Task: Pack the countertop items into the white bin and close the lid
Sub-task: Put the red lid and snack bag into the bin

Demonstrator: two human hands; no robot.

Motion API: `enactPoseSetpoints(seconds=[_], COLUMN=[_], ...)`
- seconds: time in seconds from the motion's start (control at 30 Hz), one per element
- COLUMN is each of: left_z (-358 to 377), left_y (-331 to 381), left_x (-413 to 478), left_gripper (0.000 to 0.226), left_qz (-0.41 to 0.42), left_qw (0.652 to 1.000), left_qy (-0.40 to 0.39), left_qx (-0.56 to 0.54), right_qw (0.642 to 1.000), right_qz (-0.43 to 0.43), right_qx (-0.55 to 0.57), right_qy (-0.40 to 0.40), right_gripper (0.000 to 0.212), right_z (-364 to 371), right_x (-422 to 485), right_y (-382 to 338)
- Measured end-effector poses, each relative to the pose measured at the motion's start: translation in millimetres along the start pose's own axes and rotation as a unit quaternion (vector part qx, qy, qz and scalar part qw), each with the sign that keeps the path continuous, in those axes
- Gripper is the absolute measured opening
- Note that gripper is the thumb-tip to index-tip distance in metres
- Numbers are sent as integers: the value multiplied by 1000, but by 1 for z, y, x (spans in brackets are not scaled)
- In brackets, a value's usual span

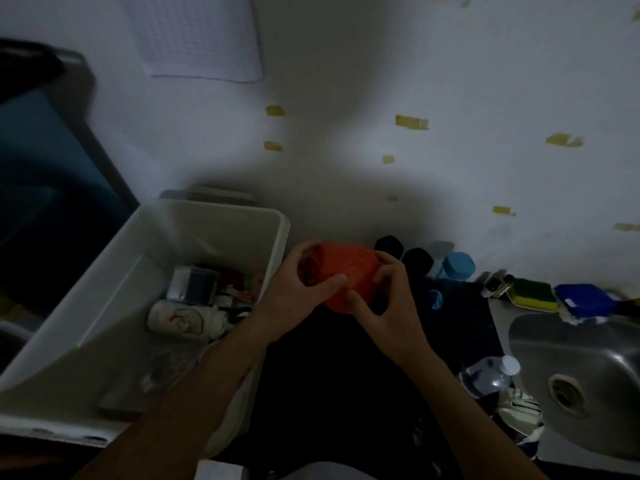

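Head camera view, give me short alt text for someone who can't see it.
Both hands, left and right, hold an orange bowl beside an open white bin already holding items. Jars, a sponge and a sink lie right.

Overall exposure is dim and underlit. The white wall (450, 81) is the brightest area, with a large soft shadow falling across its centre and onto the dark countertop (346, 375), where detail is lost. Image is soft throughout, with mild blur. Wide-angle distortion bends the white bin (242, 216) and sink (606, 358) toward the edges. Corners darken noticeably.
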State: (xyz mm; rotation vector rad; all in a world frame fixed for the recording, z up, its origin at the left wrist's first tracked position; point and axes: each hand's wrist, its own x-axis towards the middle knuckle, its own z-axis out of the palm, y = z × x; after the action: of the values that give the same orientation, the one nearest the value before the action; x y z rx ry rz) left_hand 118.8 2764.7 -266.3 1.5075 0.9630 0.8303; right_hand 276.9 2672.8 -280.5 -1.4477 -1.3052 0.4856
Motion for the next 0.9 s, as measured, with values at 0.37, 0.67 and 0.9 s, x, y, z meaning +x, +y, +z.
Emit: enactPoseSetpoints(seconds=[0.37, 0.67, 0.9], left_z=[-119, -177, -197], left_y=[6, -33, -78], left_x=[-4, 4, 23], left_gripper=[71, 43, 38], left_qz=[-13, -129, -180], left_qw=[998, 976, 968], left_qy=[21, 106, 127], left_qx=[-57, -141, -119], right_qw=[998, 986, 948], right_qz=[23, 43, 89], right_qx=[-19, -69, -178], right_qy=[-53, -148, -248], right_gripper=[42, 48, 74], right_z=[95, 166, 211], right_x=[42, 60, 68], right_y=[-46, -57, -49])
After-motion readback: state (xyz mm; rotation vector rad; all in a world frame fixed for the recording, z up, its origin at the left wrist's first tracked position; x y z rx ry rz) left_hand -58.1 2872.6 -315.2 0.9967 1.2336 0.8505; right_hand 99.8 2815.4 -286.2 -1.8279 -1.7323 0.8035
